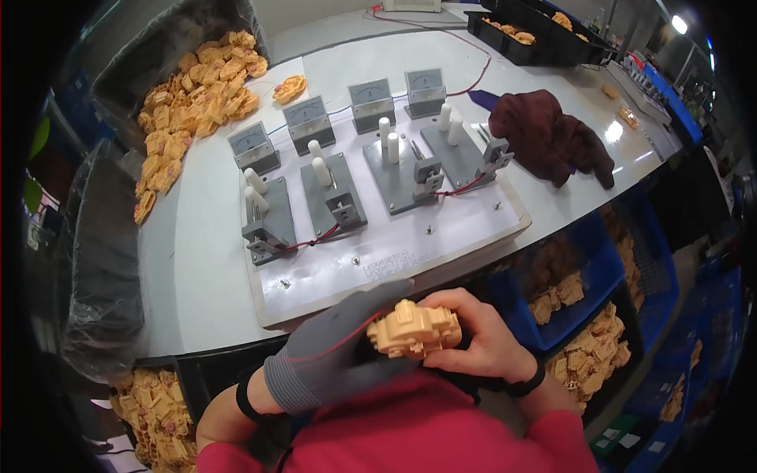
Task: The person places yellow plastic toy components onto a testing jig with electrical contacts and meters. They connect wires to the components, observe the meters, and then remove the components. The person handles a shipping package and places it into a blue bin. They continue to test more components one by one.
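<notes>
Two hands, our gloved left hand (335, 351) and bare right hand (481, 339), clasp a tan plastic part (414, 329) off the bench edge (229, 335); a loosened grip could drop it into the blue bins (587, 272).

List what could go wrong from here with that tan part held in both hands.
1. The tan plastic part is held by the gloved left hand and bare right hand beyond the table edge; a slip would likely drop it into the person's lap or the blue bin.
2. The red wire on the test board could snag a reaching hand.
</notes>
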